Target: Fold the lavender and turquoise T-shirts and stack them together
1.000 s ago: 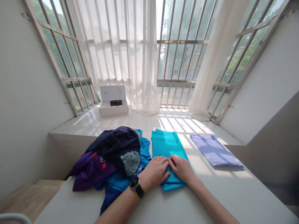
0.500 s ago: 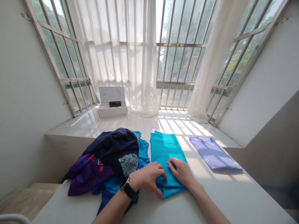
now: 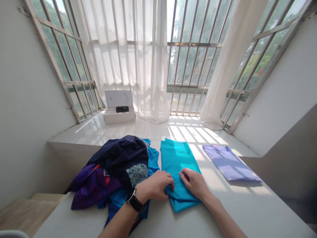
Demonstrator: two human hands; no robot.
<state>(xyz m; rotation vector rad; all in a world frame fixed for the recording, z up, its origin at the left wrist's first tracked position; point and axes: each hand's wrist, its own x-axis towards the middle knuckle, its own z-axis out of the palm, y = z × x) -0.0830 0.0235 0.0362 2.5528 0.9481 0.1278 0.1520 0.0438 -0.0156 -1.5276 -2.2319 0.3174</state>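
The turquoise shirt (image 3: 179,158) is plain, the lavender shirt (image 3: 229,164) too, while the navy garment (image 3: 119,155) shows a blue paisley patch (image 3: 137,175).

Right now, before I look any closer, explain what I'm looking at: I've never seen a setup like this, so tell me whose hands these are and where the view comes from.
There's no machine here. The view comes from a camera worn on a person's head, looking forward and down, so the two bare hands are that person's own. The left hand, with a black wristwatch, and the right hand both rest on a folded teal garment, though I can't tell whether the fingers are gripping it. It lies on a white table, between a heap of navy, purple and blue clothes and a folded lavender shirt. Beyond them, an open white box sits on a glossy ledge by the windows.
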